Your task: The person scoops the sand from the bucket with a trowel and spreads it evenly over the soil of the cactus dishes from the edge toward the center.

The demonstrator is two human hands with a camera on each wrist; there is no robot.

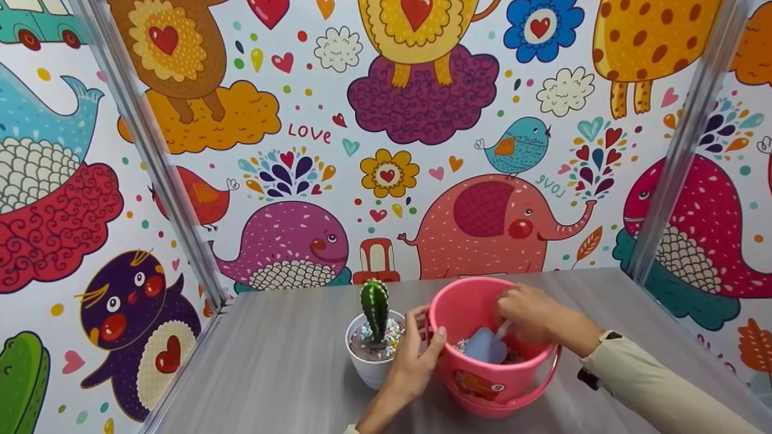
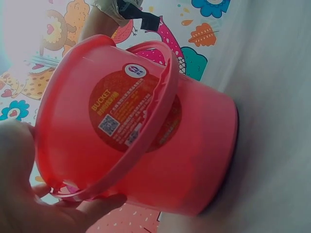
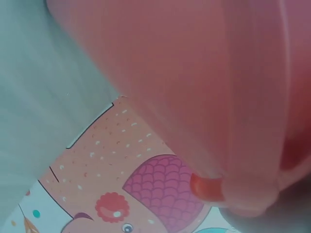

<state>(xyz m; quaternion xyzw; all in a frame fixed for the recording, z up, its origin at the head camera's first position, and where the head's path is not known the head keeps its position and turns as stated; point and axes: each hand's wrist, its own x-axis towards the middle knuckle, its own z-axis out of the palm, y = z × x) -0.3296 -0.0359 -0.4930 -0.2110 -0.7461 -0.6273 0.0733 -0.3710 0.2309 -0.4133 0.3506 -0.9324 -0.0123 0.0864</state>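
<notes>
A pink bucket (image 1: 525, 380) stands on the grey table, its handle hanging down at the front. My left hand (image 1: 416, 355) grips the bucket's left side by the rim, thumb at the edge and fingers outside. Inside the bucket, my right hand (image 1: 531, 313) holds a small shovel (image 1: 485, 346) with a blue-grey blade; its blade rests among small light pebbles and darker material at the bottom. Left of the bucket is a white pot (image 1: 369, 367) with a green cactus (image 1: 375, 307) standing in soil. Colourful pebbles (image 1: 395, 331) cover part of that soil, mostly behind and right of the cactus.
The grey table (image 1: 271, 361) extends left of the pot. Cartoon-printed wall panels (image 1: 338, 181) enclose the back and sides, with metal posts (image 1: 163, 157) at the corners. In the left wrist view, a round printed label (image 2: 116, 111) shows on the bucket.
</notes>
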